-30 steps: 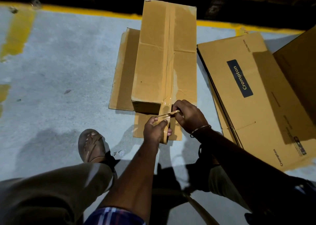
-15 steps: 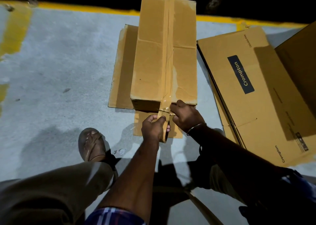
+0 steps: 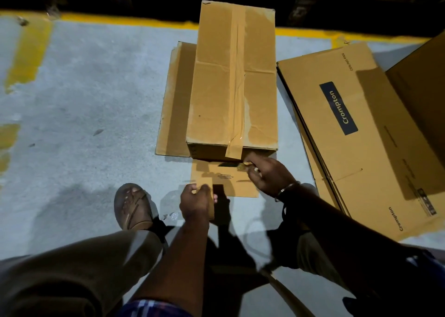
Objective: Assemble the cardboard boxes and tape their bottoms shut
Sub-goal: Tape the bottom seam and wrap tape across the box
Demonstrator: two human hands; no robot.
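A long brown cardboard box [image 3: 216,95] lies on the grey floor with its flaps spread flat beside it. A strip of brown tape [image 3: 237,75] runs along its top seam and folds over the near edge. My left hand [image 3: 195,201] grips a roll of brown tape [image 3: 211,210], held edge-on just short of the box's near flap [image 3: 231,184]. My right hand [image 3: 267,177] holds a small cutter [image 3: 240,165] close under the tape's cut end at the box's near face.
A stack of flattened Crompton cartons [image 3: 361,136] lies right of the box, another carton [image 3: 423,95] leaning over it. My sandalled foot [image 3: 133,206] rests left of my hands. A yellow floor line [image 3: 120,20] runs along the far side, with darkness beyond.
The tape that stretched from the box to the roll is cut. My left hand has drawn the roll back towards me; the tape end now lies stuck on the box's near face.
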